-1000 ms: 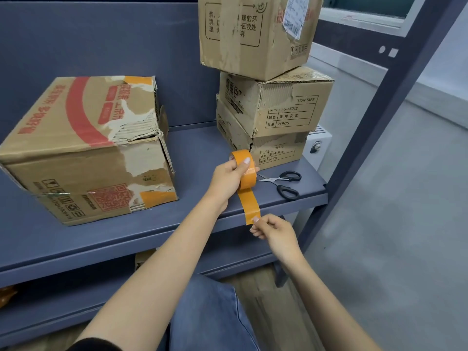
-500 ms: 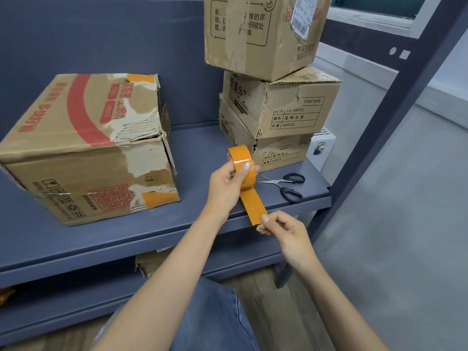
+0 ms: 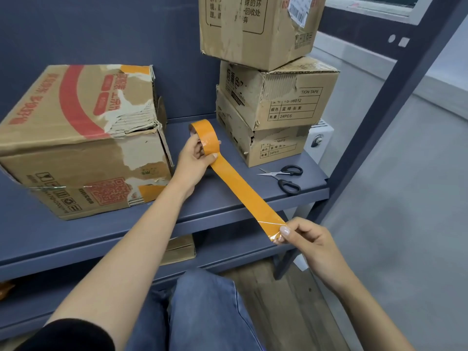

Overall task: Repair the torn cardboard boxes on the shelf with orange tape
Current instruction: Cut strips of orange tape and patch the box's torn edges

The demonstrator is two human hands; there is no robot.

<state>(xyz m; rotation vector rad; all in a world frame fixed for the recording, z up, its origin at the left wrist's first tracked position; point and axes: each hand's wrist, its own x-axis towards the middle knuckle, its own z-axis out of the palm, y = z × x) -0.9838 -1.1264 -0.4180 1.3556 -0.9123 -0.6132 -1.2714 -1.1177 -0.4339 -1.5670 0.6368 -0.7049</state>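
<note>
Stretching a strip (image 3: 243, 192) from the roll (image 3: 203, 135) over the shelf (image 3: 106, 226) edge, in the open gap between torn box (image 3: 81, 140) and stack (image 3: 273, 102). Strip's long axis runs diagonally, from the roll down to my right. My left hand (image 3: 195, 163) grips the roll, thumb on tape; right hand (image 3: 307, 239) pinches the free end. Scissors (image 3: 286, 177) lie near the shelf's right edge.

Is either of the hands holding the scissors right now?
No, the scissors lie untouched on the shelf, while the left hand grips the tape roll and the right hand pinches the pulled strip.
</note>
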